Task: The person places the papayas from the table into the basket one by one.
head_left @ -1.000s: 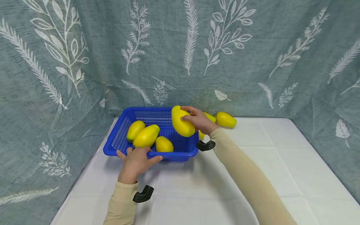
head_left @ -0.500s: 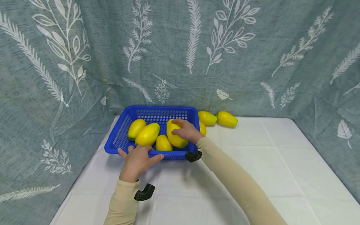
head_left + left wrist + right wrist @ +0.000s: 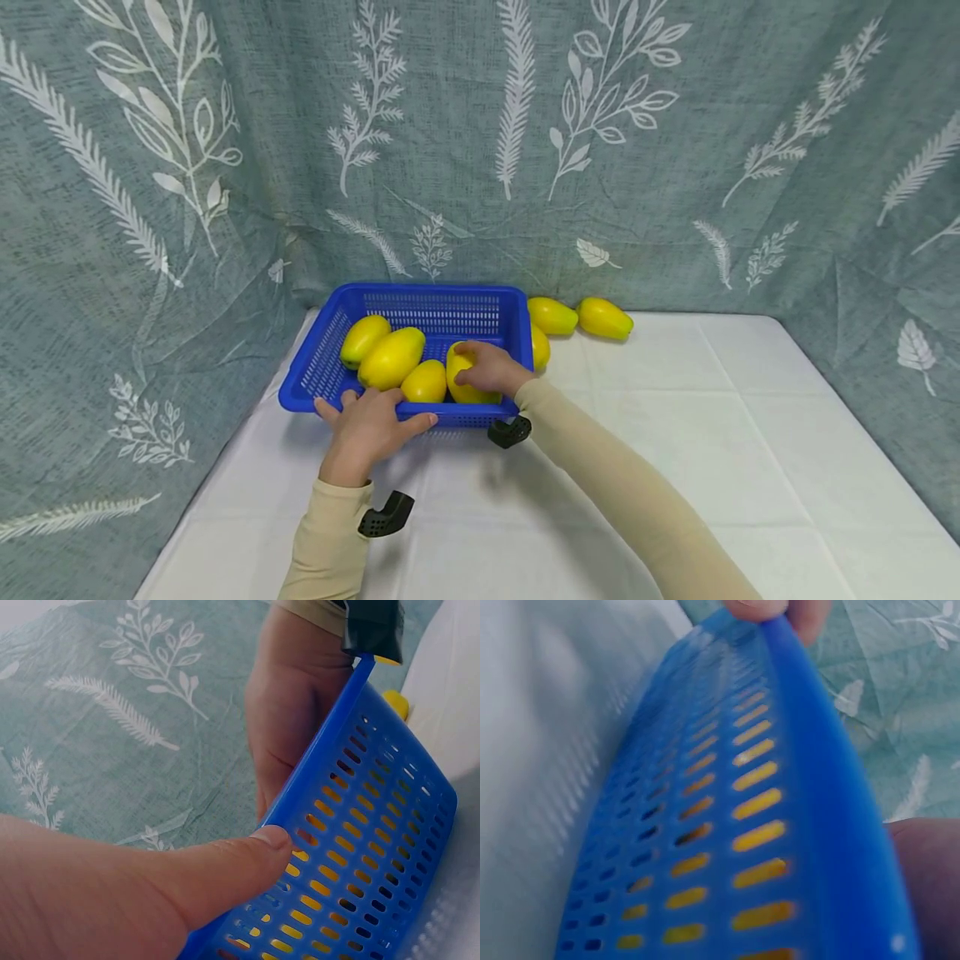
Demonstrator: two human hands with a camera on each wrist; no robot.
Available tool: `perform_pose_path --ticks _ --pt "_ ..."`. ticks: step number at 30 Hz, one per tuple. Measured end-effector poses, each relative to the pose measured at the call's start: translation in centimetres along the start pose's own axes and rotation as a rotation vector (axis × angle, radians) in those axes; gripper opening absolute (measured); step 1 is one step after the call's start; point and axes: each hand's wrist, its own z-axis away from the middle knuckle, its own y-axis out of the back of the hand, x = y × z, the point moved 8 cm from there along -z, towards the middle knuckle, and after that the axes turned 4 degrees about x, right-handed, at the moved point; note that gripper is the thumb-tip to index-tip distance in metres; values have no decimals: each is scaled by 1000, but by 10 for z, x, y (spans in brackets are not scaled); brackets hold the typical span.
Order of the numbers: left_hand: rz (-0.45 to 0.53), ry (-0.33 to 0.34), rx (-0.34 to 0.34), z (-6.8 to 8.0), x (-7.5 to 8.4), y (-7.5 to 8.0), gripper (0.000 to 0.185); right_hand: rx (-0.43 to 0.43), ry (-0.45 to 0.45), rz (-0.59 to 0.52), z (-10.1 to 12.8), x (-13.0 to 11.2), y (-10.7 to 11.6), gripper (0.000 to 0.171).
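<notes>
The right hand is setting a fourth papaya into the blue basket, its grip curled around it; the left hand is gripping the near rim. Beyond the right grip, three papayas are lying on the desk, left to load.

Close up against the slotted wall of a blue basket, yellow showing through the slots (fruit itself hidden). Fingertips pinching the rim at top. White cloth left, patterned fabric right.

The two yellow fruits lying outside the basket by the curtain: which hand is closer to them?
Right. The right hand grips a fruit inside the blue basket, nearer those fruits; the left hand holds the basket's near rim, farther away.
</notes>
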Motion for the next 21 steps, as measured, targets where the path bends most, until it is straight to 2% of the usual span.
perform_pose_path --ticks 6,9,11,13,16,21 --pt "3 -1 -8 -1 2 -2 58 42 -26 -53 5 2 8 57" --pt "-2 1 -12 -1 2 -2 58 92 -7 -128 8 -2 23 57" --pt "-10 0 -12 -1 2 -1 58 143 29 -215 12 -4 38 57" --pt "-14 -3 -8 -1 2 1 58 217 74 -338 17 -3 58 55" --pt "-5 -8 -6 0 3 1 57 356 137 -590 28 11 90 50" --pt "15 -8 -7 2 1 1 55 594 122 -1034 53 70 136 42"
